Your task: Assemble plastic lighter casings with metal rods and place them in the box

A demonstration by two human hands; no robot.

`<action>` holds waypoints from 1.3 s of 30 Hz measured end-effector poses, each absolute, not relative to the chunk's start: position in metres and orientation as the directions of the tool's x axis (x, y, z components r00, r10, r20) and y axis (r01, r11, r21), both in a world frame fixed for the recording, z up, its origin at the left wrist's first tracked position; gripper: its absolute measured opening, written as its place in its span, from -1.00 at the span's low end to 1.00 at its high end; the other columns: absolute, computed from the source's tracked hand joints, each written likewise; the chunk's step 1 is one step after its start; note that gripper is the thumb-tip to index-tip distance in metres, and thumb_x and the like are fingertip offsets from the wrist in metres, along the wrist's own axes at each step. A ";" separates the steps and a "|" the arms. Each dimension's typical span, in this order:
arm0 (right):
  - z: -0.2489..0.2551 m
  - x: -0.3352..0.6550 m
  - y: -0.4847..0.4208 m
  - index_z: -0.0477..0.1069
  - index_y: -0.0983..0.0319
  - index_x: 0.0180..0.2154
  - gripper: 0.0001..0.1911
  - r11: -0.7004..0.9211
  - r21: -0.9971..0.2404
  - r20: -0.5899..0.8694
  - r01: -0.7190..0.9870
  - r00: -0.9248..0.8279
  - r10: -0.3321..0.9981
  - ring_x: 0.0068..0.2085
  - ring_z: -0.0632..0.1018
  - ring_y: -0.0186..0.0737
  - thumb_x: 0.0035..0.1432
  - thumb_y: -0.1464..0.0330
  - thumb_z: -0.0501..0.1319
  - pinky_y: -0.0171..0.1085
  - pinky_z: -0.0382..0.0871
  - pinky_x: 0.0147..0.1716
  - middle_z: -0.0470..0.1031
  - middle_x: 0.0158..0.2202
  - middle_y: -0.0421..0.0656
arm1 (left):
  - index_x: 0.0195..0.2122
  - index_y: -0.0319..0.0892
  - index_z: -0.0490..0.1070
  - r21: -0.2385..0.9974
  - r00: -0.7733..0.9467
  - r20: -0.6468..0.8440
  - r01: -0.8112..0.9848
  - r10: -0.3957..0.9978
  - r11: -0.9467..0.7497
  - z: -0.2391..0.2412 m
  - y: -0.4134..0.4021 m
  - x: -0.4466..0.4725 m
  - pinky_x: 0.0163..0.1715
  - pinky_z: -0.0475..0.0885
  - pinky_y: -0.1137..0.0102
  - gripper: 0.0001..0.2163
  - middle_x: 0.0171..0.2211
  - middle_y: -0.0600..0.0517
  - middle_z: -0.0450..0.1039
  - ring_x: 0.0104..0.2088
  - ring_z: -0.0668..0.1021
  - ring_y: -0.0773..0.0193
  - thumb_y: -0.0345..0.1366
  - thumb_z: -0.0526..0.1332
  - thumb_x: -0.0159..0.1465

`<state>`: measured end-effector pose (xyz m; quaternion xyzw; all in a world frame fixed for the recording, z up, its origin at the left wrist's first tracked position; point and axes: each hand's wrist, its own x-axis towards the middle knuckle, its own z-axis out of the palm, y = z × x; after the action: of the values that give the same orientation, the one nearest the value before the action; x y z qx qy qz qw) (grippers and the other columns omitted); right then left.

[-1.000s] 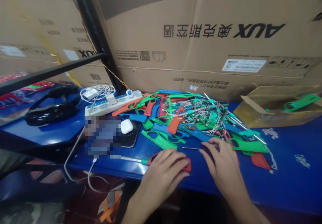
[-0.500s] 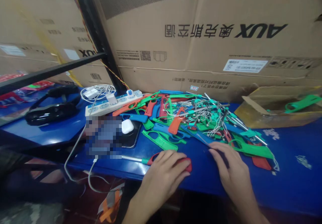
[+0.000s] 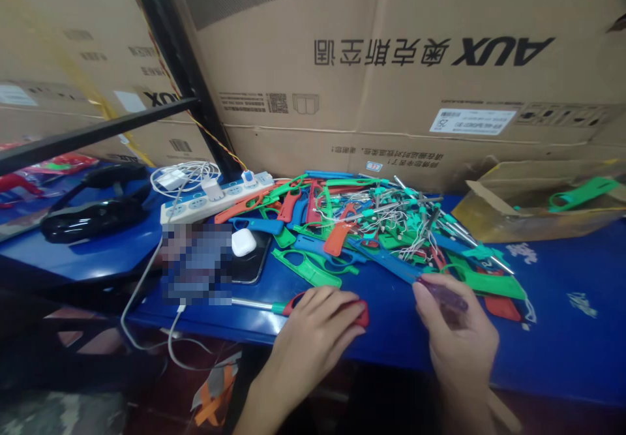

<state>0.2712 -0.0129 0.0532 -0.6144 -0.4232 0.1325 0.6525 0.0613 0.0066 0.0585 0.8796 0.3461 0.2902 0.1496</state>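
My left hand (image 3: pixel 309 336) is closed over the red handle of a long-nosed gas lighter (image 3: pixel 360 315), which lies along the front of the table. Its metal tube points left, and the palm hides most of the handle. My right hand (image 3: pixel 463 340) is turned partly palm up, with a small dark purple, see-through piece (image 3: pixel 447 293) in its fingers. Just beyond that hand lies a blue lighter shell (image 3: pixel 388 260). Green lighter shells (image 3: pixel 308 267) and an orange one (image 3: pixel 341 231) are heaped behind both hands, mixed with metal tubes and white wires.
An open carton (image 3: pixel 528 220) with a green shell inside stands at the right. On the left are a power strip (image 3: pixel 195 210), a white earphone case (image 3: pixel 243 242) on a black phone and a black headset (image 3: pixel 92 210). Large cardboard boxes (image 3: pixel 391 4) wall the back.
My right hand has rolled over from beside the blue shell, and the purple piece now shows in its fingers. The left hand keeps its hold on the red lighter. The view shifts slightly.
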 end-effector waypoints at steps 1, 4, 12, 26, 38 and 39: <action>0.053 0.265 -0.013 0.54 0.23 -0.20 -0.73 0.253 -0.914 0.402 0.318 0.623 0.671 -0.45 0.52 -0.31 0.13 0.21 0.45 -0.32 0.43 -0.47 0.54 -0.33 -0.16 | 0.10 -0.07 0.47 0.470 0.592 0.402 0.521 0.698 -0.712 0.059 0.006 0.061 -0.04 0.41 0.22 -0.80 0.04 0.06 0.56 -0.03 0.52 0.15 -0.24 0.19 0.49; 0.053 0.249 -0.013 0.51 0.22 -0.20 -0.85 0.425 -0.870 0.485 0.251 0.594 0.642 -0.49 0.49 -0.38 0.25 0.29 0.37 -0.35 0.37 -0.54 0.54 -0.25 -0.14 | 0.10 -0.09 0.46 0.480 0.592 0.394 0.520 0.703 -0.707 0.058 0.006 0.061 -0.03 0.40 0.21 -0.79 0.05 0.05 0.56 -0.03 0.51 0.15 -0.24 0.19 0.49; 0.052 0.241 -0.020 0.38 0.18 -0.13 -0.98 0.497 -0.836 0.544 0.232 0.469 0.696 -0.62 0.47 -0.45 0.41 0.38 0.20 -0.44 0.34 -0.62 0.58 -0.45 -0.27 | 0.10 -0.06 0.47 0.489 0.593 0.369 0.531 0.716 -0.692 0.056 0.007 0.061 -0.01 0.39 0.20 -0.80 0.08 0.06 0.56 0.00 0.52 0.14 -0.25 0.20 0.49; 0.043 0.243 -0.017 0.32 0.13 -0.08 -0.91 0.342 -0.921 0.387 0.190 0.320 0.865 -0.56 0.51 -0.43 0.41 0.35 0.20 -0.46 0.40 -0.60 0.60 -0.39 -0.25 | 0.13 -0.05 0.45 0.483 0.589 0.375 0.534 0.715 -0.694 0.056 0.006 0.062 -0.02 0.40 0.20 -0.78 0.07 0.07 0.55 -0.01 0.52 0.14 -0.26 0.20 0.49; 0.044 0.246 -0.015 0.37 0.17 -0.08 -0.92 0.351 -0.912 0.401 0.212 0.285 0.871 -0.57 0.51 -0.40 0.41 0.36 0.19 -0.42 0.44 -0.60 0.62 -0.40 -0.22 | 0.13 -0.05 0.47 0.482 0.594 0.364 0.539 0.718 -0.691 0.057 0.006 0.061 -0.01 0.41 0.19 -0.78 0.08 0.05 0.55 -0.01 0.51 0.15 -0.26 0.19 0.50; 0.044 0.246 -0.015 0.39 0.17 -0.07 -0.91 0.350 -0.906 0.409 0.238 0.279 0.869 -0.56 0.53 -0.40 0.40 0.35 0.20 -0.42 0.47 -0.57 0.62 -0.40 -0.23 | 0.12 -0.05 0.47 0.480 0.596 0.361 0.541 0.718 -0.691 0.058 0.006 0.061 -0.02 0.41 0.19 -0.78 0.07 0.06 0.55 -0.01 0.51 0.16 -0.26 0.19 0.50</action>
<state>0.2463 -0.0151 0.0441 -0.5094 -0.5432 0.2560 0.6163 0.0613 0.0064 0.0578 0.8783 0.3582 0.2718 0.1624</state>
